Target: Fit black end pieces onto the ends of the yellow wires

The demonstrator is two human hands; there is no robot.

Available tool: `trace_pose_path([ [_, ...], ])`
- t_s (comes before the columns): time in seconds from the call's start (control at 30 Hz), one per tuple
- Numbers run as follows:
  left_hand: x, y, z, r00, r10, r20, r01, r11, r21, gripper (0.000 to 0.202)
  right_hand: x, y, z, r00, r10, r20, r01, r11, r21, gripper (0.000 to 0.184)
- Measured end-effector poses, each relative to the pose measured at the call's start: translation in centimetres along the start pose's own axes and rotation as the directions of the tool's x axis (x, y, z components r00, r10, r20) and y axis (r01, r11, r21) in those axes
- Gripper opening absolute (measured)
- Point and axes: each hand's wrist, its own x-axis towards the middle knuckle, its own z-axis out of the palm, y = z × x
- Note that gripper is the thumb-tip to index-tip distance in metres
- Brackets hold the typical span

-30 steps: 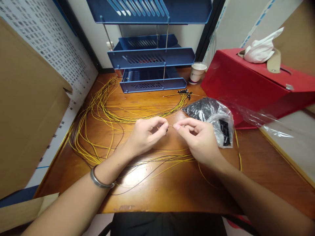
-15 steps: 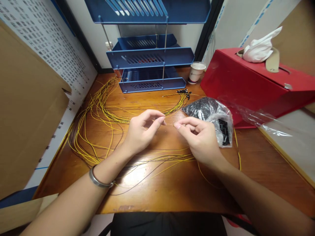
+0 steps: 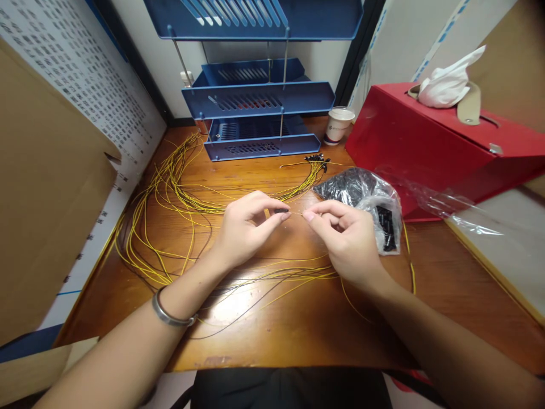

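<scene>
My left hand point(image 3: 251, 224) is closed in a pinch on a small black plastic piece point(image 3: 281, 211), mostly covered by the thumb and finger. Facing it across a narrow gap, my right hand point(image 3: 347, 233) pinches a thin yellow wire point(image 3: 297, 213), whose end points at the black piece; I cannot tell whether the two touch. Looped yellow and dark wires point(image 3: 140, 227) lie on the wooden desk left of and beneath my hands. One bundle runs to a cluster of black ends point(image 3: 318, 161) at the back. Just beyond my right hand lies a clear plastic bag point(image 3: 355, 184) of small black parts.
A blue tiered desk tray point(image 3: 259, 99) stands at the back, with a paper cup point(image 3: 338, 126) beside it. On the right is a red box point(image 3: 426, 153) with a tissue point(image 3: 447, 79) sticking out. Cardboard point(image 3: 46, 187) borders the left side.
The black piece now shows between my left fingertips, where it was hidden before. My left fingertips have shifted slightly; my right hand stays almost in place.
</scene>
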Motion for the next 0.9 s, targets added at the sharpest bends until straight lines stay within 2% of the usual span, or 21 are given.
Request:
trace_pose_path([
  [0.13, -0.04, 0.04, 0.02, 0.999, 0.032, 0.028, -0.032, 0.999, 0.0, 0.01, -0.03, -0.07, -0.01, 1.0, -0.002, -0.013, 0.002, 1.0, 0.009, 0.017],
  [0.23, -0.17, 0.05, 0.15, 0.999, -0.021, 0.039, 0.022, 0.999, -0.024, 0.013, -0.04, -0.1, -0.01, 1.0, -0.005, -0.018, 0.005, 1.0, 0.015, 0.018],
  [0.37, -0.22, 0.03, 0.28, 0.996, -0.093, -0.009, 0.092, 0.993, -0.072, 0.011, -0.02, -0.11, -0.01, 1.0, -0.019, -0.02, 0.02, 0.999, 0.027, 0.017],
  [0.6, 0.0, 0.25, 0.11, 1.0, -0.001, 0.009, 0.001, 0.996, -0.084, 0.008, -0.07, -0.17, -0.01, 1.0, -0.017, -0.022, 0.018, 0.999, 0.029, 0.017],
  [0.77, -0.3, 0.4, 0.2, 0.988, -0.094, 0.12, 0.11, 0.985, -0.134, 0.016, -0.06, -0.21, -0.04, 0.999, -0.027, -0.026, 0.028, 0.999, 0.036, 0.017],
  [0.9, -0.57, -0.28, 0.25, 0.985, -0.136, 0.103, 0.152, 0.974, -0.166, 0.017, 0.01, -0.17, -0.03, 0.998, -0.047, -0.031, 0.048, 0.998, 0.041, 0.016],
])
